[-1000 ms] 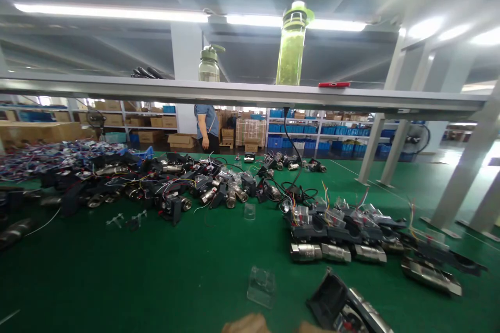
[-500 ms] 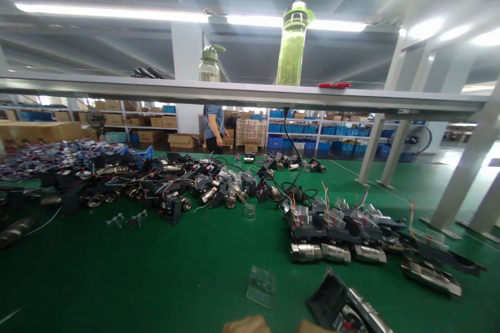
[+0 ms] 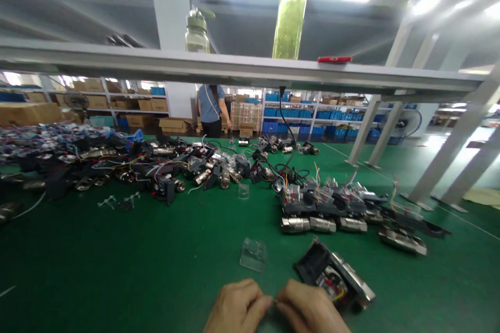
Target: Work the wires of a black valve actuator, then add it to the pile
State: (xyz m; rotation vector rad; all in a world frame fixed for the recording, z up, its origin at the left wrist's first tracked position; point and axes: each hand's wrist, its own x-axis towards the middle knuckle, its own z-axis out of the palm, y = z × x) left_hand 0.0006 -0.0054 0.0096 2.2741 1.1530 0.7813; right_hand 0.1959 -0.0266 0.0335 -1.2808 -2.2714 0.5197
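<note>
At the bottom of the view my left hand (image 3: 237, 306) and my right hand (image 3: 312, 306) are close together, fingertips nearly meeting. The fingers of both are closed in a pinch. A tiny light-coloured bit shows between the tips, too small to name. Just beyond my left hand lies a clear plastic cover (image 3: 253, 256) on the green table (image 3: 156, 260). Against the far side of my right hand lies an open black housing (image 3: 312, 261) with a metal valve body (image 3: 353, 276) along its side. Red and yellow wires show inside the housing.
Several valve units (image 3: 324, 225) stand in a row at the right. A jumbled heap of units and wires (image 3: 156, 166) covers the back left. A shelf (image 3: 234, 65) with two bottles spans above, on posts (image 3: 433, 166). Behind the table a person (image 3: 211, 109) stands near racks.
The view has tilted down, so both hands now show more fully and the scene sits higher. The person in the background has turned and shifted slightly.
</note>
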